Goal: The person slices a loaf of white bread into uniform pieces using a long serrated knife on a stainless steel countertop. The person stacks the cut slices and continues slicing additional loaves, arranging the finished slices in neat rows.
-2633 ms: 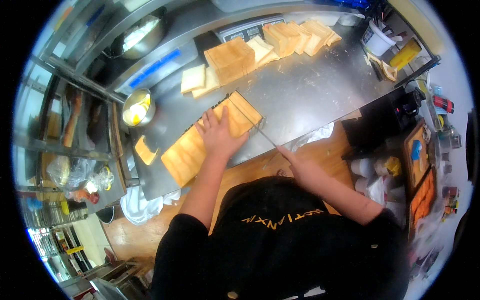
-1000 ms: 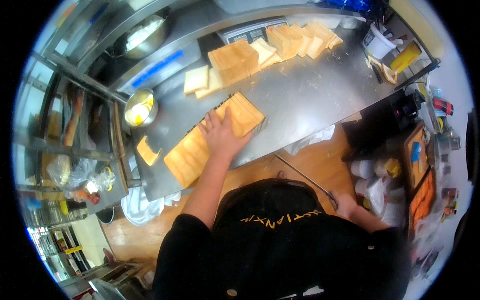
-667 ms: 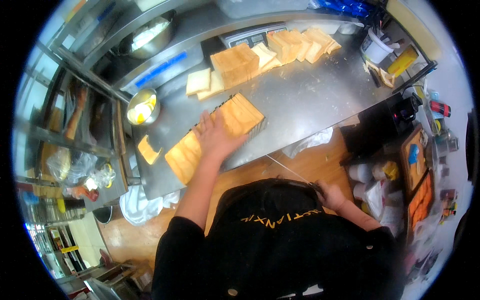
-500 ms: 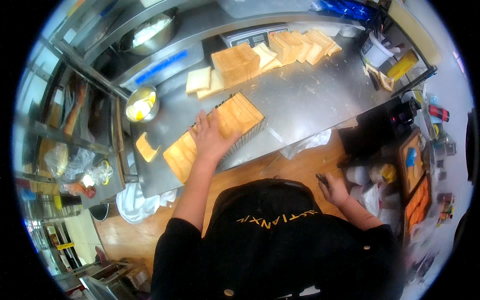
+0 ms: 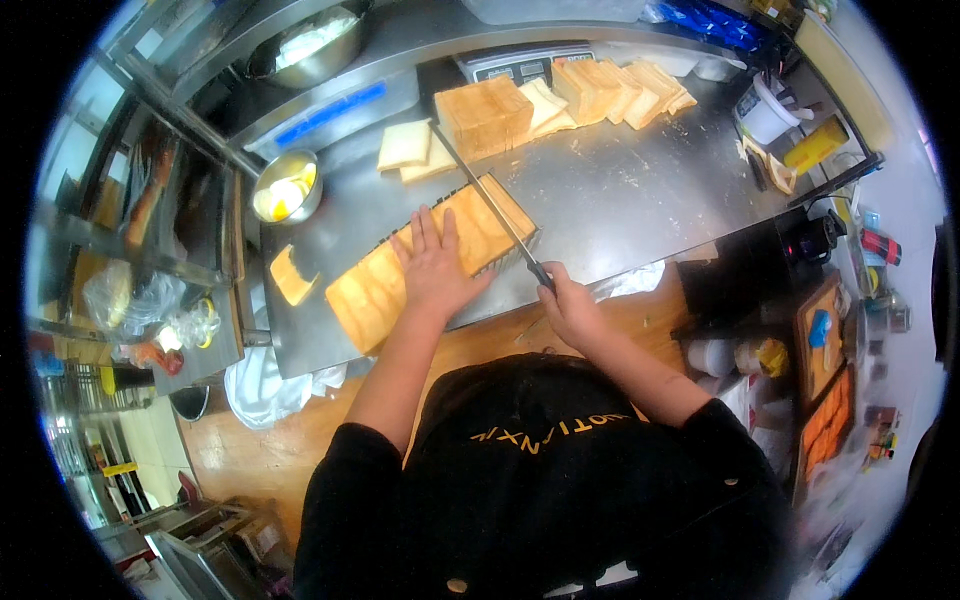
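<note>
A long golden bread loaf lies slantwise on the metal worktop, its right part inside a slotted slicing guide. My left hand rests flat on top of the loaf with fingers spread. In my right hand is the black handle of a long bread knife. Its blade crosses the loaf's right end near the guide's slots; whether it has cut in I cannot tell. Left of the loaf lies a curved crust piece.
Behind stand a block of bread, flat white slices and leaning sliced stacks along the worktop. A metal bowl with pale and yellow contents sits at left. A white bucket stands at far right.
My right hand has come up from beside my body to the loaf's right end, bringing the knife across it. My left hand has shifted slightly right along the loaf.
</note>
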Available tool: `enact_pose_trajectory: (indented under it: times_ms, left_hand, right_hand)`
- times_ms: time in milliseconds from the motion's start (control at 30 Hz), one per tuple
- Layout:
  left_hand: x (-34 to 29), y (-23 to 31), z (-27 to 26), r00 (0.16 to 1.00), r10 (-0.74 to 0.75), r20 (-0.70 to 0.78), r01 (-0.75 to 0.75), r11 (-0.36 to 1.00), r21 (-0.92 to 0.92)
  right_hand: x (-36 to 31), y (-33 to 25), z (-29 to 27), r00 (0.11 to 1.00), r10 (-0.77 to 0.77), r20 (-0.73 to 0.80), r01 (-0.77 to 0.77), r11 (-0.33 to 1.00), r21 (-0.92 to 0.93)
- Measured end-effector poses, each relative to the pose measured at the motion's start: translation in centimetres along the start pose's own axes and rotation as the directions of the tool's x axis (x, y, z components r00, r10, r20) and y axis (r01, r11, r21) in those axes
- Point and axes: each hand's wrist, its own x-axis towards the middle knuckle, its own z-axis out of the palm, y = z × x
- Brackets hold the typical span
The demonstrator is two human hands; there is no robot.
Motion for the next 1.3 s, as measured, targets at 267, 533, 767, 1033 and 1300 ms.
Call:
enact_pose_trajectory:
  times_ms: [267, 533, 767, 1033, 1300]
  left_hand:
    - [0.1, -0.3, 0.6, 0.999, 0.008, -0.036, -0.008, 1.000, -0.010]
    - [0.1, -0.2, 0.5, 0.999, 0.011, -0.037, -0.011, 1.000, -0.010]
    - [0.0, -0.1, 0.0, 1.000, 0.000, -0.025, -0.001, 0.999, -0.032]
    - [-0.1, 0.1, -0.3, 1.000, -0.002, -0.020, 0.002, 1.000, -0.022]
    - [0.0, 0.2, -0.2, 1.000, -0.019, -0.005, 0.019, 1.000, 0.006]
  right_hand:
    - [0.3, 0.4, 0.9, 1.000, 0.002, -0.002, -0.002, 0.999, 0.033]
    - [0.8, -0.6, 0.5, 0.996, -0.079, 0.052, 0.079, 0.997, -0.010]
    - [1.5, -0.3, 0.4, 0.991, -0.130, 0.046, 0.133, 0.987, -0.093]
    - [1.8, -1.1, -0.6, 0.991, -0.105, 0.087, 0.116, 0.983, -0.142]
    - [-2.2, -0.3, -2.9, 0.980, -0.026, 0.198, 0.052, 0.990, -0.127]
